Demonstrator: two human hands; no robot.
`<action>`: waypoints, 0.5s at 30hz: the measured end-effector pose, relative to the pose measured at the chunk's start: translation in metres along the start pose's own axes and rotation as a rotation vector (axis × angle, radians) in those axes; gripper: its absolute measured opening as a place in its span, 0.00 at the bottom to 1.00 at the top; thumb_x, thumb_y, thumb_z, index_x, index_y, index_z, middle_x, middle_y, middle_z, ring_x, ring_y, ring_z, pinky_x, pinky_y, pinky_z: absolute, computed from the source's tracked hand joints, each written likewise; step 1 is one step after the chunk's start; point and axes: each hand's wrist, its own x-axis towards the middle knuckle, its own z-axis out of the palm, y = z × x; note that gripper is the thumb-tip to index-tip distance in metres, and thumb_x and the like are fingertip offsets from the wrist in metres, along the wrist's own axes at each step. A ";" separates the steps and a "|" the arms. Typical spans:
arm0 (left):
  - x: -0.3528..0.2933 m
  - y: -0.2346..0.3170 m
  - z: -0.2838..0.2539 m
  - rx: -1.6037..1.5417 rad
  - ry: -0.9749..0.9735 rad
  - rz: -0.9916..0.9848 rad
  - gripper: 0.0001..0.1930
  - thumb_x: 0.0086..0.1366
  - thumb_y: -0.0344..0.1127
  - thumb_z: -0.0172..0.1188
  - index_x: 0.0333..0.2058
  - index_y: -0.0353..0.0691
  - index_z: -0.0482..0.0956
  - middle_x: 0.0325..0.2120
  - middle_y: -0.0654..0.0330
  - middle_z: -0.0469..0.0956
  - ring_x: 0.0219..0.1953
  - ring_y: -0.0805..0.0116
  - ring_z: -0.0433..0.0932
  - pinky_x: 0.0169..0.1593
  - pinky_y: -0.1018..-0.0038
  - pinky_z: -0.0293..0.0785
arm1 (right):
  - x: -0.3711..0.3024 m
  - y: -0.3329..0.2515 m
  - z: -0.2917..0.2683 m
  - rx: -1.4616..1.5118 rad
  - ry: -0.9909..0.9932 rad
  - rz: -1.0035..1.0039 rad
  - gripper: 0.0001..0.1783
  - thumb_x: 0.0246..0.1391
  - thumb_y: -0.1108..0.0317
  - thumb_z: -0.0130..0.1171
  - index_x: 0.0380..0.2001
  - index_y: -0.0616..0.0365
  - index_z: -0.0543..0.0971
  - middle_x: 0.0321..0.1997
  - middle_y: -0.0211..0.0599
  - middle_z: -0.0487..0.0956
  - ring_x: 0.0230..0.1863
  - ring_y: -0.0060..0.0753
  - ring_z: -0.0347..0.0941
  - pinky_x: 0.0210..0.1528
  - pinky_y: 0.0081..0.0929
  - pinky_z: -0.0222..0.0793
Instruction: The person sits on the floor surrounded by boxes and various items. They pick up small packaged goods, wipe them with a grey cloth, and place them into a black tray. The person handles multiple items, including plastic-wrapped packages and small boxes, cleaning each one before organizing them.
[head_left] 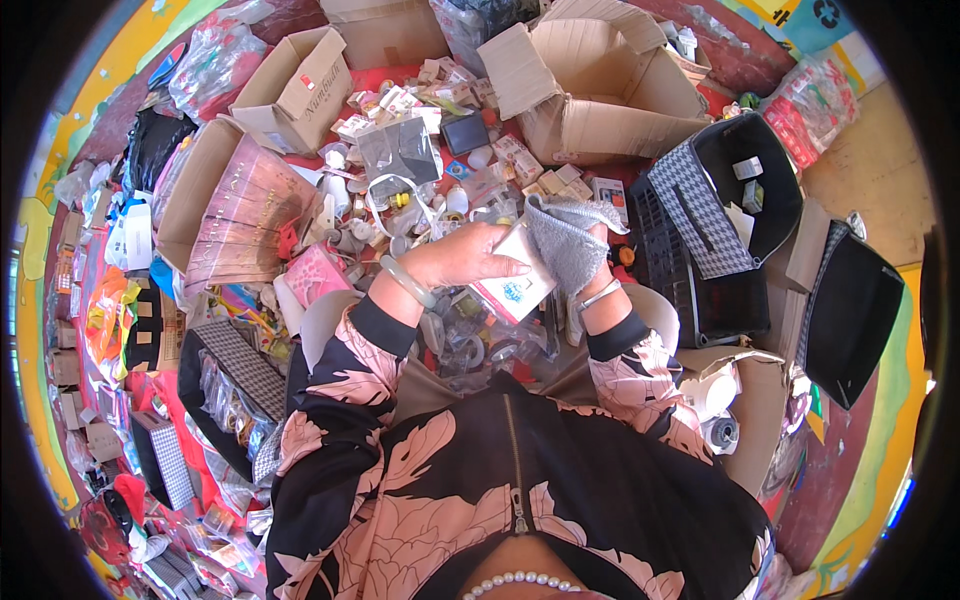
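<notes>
Pearl beads [520,577] lay nearest the camera, over a dark jacket [440,490] patterned with pink flowers. Ahead, the left hand [465,258] had its grip pinched on a small white box [515,288] with a blue print, the thumb across its face. Just beside that grip, a grey cloth [570,238] met the box's edge and covered most of the right hand [603,270]; how those fingers stood, I could not tell. Left of the grip sat a pink box [320,272]; well to its right, a houndstooth bin [700,212] tilted open. Past the grip spread a jumble of small cartons [400,102], with an open cardboard box [625,132] farther off, to the right.
</notes>
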 end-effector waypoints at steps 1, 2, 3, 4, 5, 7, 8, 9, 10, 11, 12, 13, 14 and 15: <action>0.000 0.003 0.000 0.005 0.002 -0.011 0.14 0.57 0.35 0.59 0.39 0.33 0.72 0.31 0.63 0.77 0.33 0.81 0.71 0.38 0.78 0.70 | 0.000 -0.001 0.001 0.055 0.007 0.015 0.10 0.49 0.77 0.48 0.36 0.65 0.74 0.35 0.40 0.76 0.34 0.31 0.74 0.36 0.25 0.73; 0.000 0.003 -0.001 0.020 0.004 -0.002 0.14 0.57 0.35 0.59 0.39 0.33 0.72 0.30 0.63 0.77 0.33 0.81 0.71 0.38 0.78 0.70 | 0.002 -0.002 -0.001 0.046 0.018 0.001 0.10 0.49 0.77 0.48 0.37 0.65 0.74 0.35 0.40 0.77 0.34 0.31 0.74 0.36 0.25 0.73; -0.001 0.003 -0.002 0.034 0.007 0.005 0.14 0.57 0.35 0.59 0.39 0.33 0.72 0.30 0.63 0.77 0.33 0.81 0.71 0.38 0.78 0.69 | 0.003 -0.002 -0.002 0.037 0.029 -0.012 0.11 0.49 0.76 0.48 0.37 0.65 0.74 0.36 0.40 0.77 0.34 0.31 0.74 0.35 0.25 0.73; -0.001 0.002 -0.002 0.048 0.011 0.013 0.14 0.56 0.35 0.59 0.39 0.32 0.72 0.30 0.63 0.77 0.33 0.81 0.71 0.38 0.78 0.69 | 0.003 -0.001 -0.003 0.041 0.022 -0.021 0.11 0.50 0.76 0.48 0.38 0.66 0.73 0.37 0.41 0.76 0.36 0.32 0.74 0.37 0.25 0.73; -0.001 0.001 -0.002 0.048 0.015 0.014 0.14 0.56 0.35 0.59 0.38 0.33 0.72 0.30 0.63 0.77 0.33 0.81 0.71 0.38 0.79 0.69 | 0.003 0.000 -0.004 0.045 0.016 -0.030 0.12 0.50 0.75 0.47 0.39 0.66 0.73 0.39 0.42 0.76 0.37 0.33 0.74 0.38 0.26 0.73; -0.001 -0.001 -0.002 0.050 0.025 0.015 0.14 0.56 0.35 0.59 0.38 0.33 0.72 0.30 0.63 0.77 0.33 0.81 0.71 0.38 0.79 0.69 | 0.006 0.002 -0.008 -0.008 0.011 -0.070 0.13 0.50 0.75 0.47 0.39 0.67 0.72 0.40 0.44 0.76 0.39 0.34 0.74 0.40 0.27 0.72; -0.001 0.000 -0.002 0.041 0.027 0.017 0.14 0.56 0.35 0.59 0.38 0.33 0.72 0.30 0.63 0.77 0.33 0.81 0.71 0.38 0.79 0.69 | 0.009 0.006 -0.013 -0.066 0.015 -0.100 0.13 0.50 0.75 0.47 0.40 0.68 0.73 0.40 0.45 0.76 0.39 0.35 0.74 0.41 0.27 0.72; -0.001 0.001 -0.002 0.032 0.027 0.023 0.14 0.56 0.35 0.59 0.38 0.33 0.72 0.30 0.63 0.77 0.33 0.81 0.71 0.38 0.78 0.69 | 0.009 0.004 -0.011 -0.148 0.020 -0.134 0.13 0.48 0.77 0.49 0.39 0.68 0.73 0.39 0.44 0.76 0.39 0.33 0.75 0.41 0.26 0.72; -0.001 0.001 -0.002 0.023 0.026 0.028 0.14 0.56 0.35 0.59 0.38 0.33 0.72 0.30 0.63 0.77 0.33 0.81 0.71 0.38 0.78 0.69 | 0.010 0.003 -0.009 -0.229 0.027 -0.167 0.13 0.46 0.79 0.51 0.38 0.68 0.74 0.39 0.44 0.77 0.38 0.32 0.75 0.40 0.25 0.72; 0.000 0.000 -0.001 0.007 0.026 0.025 0.14 0.57 0.35 0.59 0.38 0.33 0.72 0.30 0.63 0.77 0.33 0.81 0.71 0.38 0.78 0.69 | 0.010 0.002 -0.007 -0.310 0.038 -0.199 0.14 0.44 0.81 0.52 0.38 0.68 0.74 0.39 0.43 0.77 0.37 0.31 0.75 0.40 0.24 0.72; 0.000 -0.001 -0.001 -0.008 0.028 0.022 0.14 0.57 0.35 0.59 0.38 0.32 0.72 0.30 0.63 0.77 0.33 0.81 0.71 0.38 0.78 0.69 | 0.010 0.002 -0.006 -0.346 0.039 -0.219 0.13 0.44 0.80 0.52 0.38 0.68 0.74 0.39 0.43 0.77 0.37 0.30 0.75 0.39 0.24 0.72; -0.001 -0.002 0.000 -0.024 0.031 0.018 0.14 0.57 0.35 0.59 0.38 0.32 0.72 0.30 0.63 0.77 0.33 0.81 0.71 0.38 0.78 0.69 | 0.010 0.001 -0.004 -0.381 0.040 -0.239 0.13 0.45 0.80 0.52 0.37 0.68 0.74 0.39 0.43 0.77 0.37 0.30 0.75 0.39 0.24 0.72; -0.001 -0.002 0.000 -0.019 0.031 0.023 0.14 0.57 0.35 0.59 0.38 0.32 0.72 0.30 0.63 0.77 0.33 0.81 0.71 0.38 0.78 0.70 | 0.010 -0.002 -0.002 -0.684 0.029 -0.317 0.12 0.45 0.79 0.52 0.36 0.68 0.75 0.38 0.42 0.77 0.37 0.30 0.75 0.39 0.24 0.72; -0.001 -0.001 0.000 -0.014 0.030 0.029 0.14 0.57 0.35 0.59 0.38 0.32 0.72 0.30 0.63 0.77 0.33 0.80 0.71 0.38 0.78 0.70 | 0.010 -0.008 0.002 -0.987 0.020 -0.393 0.11 0.45 0.77 0.53 0.35 0.67 0.75 0.37 0.41 0.78 0.36 0.29 0.75 0.38 0.23 0.72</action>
